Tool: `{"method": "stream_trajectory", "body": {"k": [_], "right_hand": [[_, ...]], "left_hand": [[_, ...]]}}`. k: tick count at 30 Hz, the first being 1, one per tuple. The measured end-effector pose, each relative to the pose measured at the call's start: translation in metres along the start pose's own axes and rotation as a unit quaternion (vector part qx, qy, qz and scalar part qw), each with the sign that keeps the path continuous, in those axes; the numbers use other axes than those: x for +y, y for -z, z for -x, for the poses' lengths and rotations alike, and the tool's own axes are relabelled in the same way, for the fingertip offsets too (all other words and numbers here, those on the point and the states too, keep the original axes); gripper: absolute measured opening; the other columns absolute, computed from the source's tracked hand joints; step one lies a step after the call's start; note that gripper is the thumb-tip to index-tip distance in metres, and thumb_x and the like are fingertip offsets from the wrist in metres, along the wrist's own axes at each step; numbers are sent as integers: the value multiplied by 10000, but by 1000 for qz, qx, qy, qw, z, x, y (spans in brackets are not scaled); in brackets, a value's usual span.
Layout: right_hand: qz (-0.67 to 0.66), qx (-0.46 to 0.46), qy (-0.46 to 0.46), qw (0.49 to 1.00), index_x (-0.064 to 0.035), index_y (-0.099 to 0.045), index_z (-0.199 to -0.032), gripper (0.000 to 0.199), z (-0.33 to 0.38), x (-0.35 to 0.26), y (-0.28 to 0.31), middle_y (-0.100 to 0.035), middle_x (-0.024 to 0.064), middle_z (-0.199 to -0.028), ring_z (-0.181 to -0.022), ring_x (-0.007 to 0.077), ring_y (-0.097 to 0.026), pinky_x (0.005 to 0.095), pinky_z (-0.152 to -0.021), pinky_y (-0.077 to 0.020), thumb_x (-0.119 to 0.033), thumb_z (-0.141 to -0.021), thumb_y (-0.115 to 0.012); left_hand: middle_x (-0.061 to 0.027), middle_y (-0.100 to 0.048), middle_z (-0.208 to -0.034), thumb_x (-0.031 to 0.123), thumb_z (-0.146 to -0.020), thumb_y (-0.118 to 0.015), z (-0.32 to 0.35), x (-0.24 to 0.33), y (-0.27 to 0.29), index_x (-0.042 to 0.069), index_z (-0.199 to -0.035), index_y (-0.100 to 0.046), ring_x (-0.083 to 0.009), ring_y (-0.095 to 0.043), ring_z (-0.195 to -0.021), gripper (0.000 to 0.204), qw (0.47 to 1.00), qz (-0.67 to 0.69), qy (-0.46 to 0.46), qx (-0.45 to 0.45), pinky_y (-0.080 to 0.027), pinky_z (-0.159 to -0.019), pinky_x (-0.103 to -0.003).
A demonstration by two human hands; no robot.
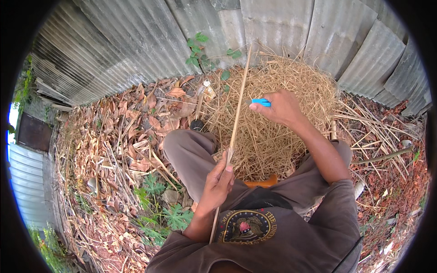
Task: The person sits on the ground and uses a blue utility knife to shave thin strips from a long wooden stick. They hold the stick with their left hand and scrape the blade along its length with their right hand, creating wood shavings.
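Head view: left hand (pixel 218 184) is clamped on a long, thin, pale tan strip of split wood or bamboo (pixel 240 98); fingers and thumb wrap its lower part near the lap; strip runs up and slightly right, far end over the edge of a heap of fine straw-coloured shavings (pixel 273 141), low end against the shirt; right hand (pixel 282 107) is closed round a small knife with a bright blue handle (pixel 261 102); short blade points left, just beside the strip's upper half; can't tell if it touches.

Progress, my read: the strip is long and narrow, with some loose fibre just above the left hand; thinning looks partly done, this piece probably not finished; the heap suggests plenty of material is already off; what remains is likely more shaving along the edges; more loose pale strips (pixel 382 132) lie on the ground to the right; can't tell whether those are finished, raw or scrap.
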State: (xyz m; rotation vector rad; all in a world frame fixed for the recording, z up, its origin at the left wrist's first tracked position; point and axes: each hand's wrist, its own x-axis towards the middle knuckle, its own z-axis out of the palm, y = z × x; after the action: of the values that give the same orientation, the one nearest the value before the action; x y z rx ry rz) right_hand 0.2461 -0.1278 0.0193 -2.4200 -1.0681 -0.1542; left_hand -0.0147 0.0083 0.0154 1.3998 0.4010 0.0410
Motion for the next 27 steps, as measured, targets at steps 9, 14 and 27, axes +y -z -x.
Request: {"method": "stream_trajectory", "body": {"k": [9,14,27], "right_hand": [[20,14,130,991,-107,-577,-514,726,15,-18,-20,-497,84,-426,-404,275,-545,397,-411,-412,-796,-736,-532],[22,22,85,996,-113,-581,-520,708,10,-15,-17,-504,84,-431,-406,269,-552,392,-413,-420,-788,-731,-545],[46,8,-42,998,-64,-636,-585,846,-18,29,-14,-545,102,-480,-482,255,-593,416,-454,-443,-849,-772,-385]], "left_hand": [[26,-467,-777,181,-1018,-467,-7,14,-13,-36,-1425,-359,-31,-412,-685,474,986,-150,-67,25,-370,-602,-183],[-86,-592,-960,160,-1008,-478,-8,14,-10,-82,-1388,-381,-117,-535,-876,461,983,-174,-51,35,-435,-796,-240],[-310,-557,-1241,164,-987,-502,7,12,-7,-81,-1378,-385,-299,-513,-1250,475,954,-282,-97,16,-399,-989,-319]]}}
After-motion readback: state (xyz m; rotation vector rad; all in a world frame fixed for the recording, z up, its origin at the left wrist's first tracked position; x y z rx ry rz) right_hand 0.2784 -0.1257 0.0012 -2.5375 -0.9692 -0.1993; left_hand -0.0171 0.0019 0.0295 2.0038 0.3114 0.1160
